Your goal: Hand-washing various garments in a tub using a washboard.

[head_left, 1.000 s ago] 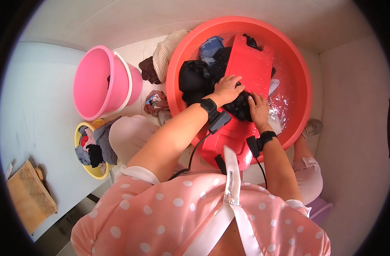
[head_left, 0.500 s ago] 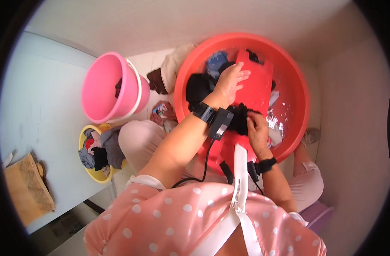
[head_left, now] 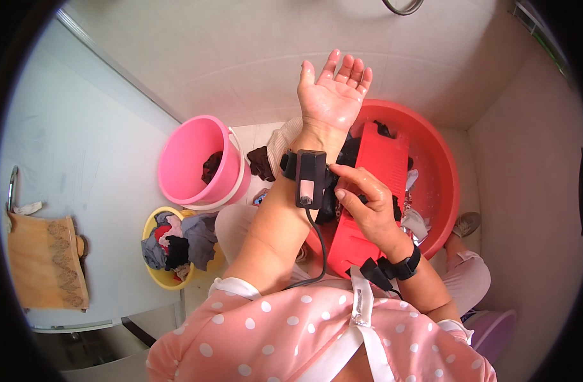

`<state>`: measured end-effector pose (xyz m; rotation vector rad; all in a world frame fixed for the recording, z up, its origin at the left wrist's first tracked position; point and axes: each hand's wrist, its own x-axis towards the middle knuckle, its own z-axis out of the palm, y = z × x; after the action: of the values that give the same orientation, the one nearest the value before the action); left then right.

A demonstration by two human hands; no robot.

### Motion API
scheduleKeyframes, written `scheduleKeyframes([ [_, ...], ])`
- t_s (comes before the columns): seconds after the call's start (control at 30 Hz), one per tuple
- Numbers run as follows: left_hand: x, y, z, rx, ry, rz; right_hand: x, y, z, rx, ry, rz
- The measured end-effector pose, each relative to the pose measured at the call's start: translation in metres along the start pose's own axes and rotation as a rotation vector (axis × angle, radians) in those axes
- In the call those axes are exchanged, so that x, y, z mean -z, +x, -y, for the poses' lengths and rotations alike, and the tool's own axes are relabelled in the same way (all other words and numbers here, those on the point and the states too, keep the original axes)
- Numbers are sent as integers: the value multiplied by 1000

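Note:
My left hand (head_left: pixel 333 102) is raised, wet, palm up with its fingers spread, and holds nothing. A black device box (head_left: pixel 310 178) on a strap sits on my left wrist, with a cable running down from it. Beside the box is my right hand (head_left: pixel 374 213), its forefinger stretched toward the box's edge and its thumb apart; whether the fingertip touches cannot be made out. Below my hands a red washboard (head_left: pixel 371 172) leans in a large red basin (head_left: pixel 446 172) of water. Black cloth (head_left: pixel 328 197) shows between my left forearm and the washboard, partly hidden.
A pink bucket (head_left: pixel 170 172) with dark cloth inside stands left of the basin. Nearer is a yellow basin (head_left: pixel 150 270) of mixed clothes. A striped cloth (head_left: pixel 284 140) lies behind my left forearm. Walls close in behind and at right; a tan towel (head_left: pixel 46 261) hangs at left.
My left hand has lifted off the washboard and turned palm up. My right hand has let go of the black cloth and moved up beside the wrist device. The view has tilted up.

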<state>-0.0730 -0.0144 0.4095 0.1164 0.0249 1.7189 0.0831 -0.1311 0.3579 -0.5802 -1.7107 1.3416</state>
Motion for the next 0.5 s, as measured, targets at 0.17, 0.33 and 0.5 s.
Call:
scheduleKeyframes([
  [0.17,-16,-17,6,-71,8,-76,-6,-17,16,-65,153,37],
  [0.33,-29,-26,16,-124,148,-92,-5,-14,36,-213,493,76],
  [0.5,-37,-32,25,-181,351,-43,4,-12,48,-338,692,204],
])
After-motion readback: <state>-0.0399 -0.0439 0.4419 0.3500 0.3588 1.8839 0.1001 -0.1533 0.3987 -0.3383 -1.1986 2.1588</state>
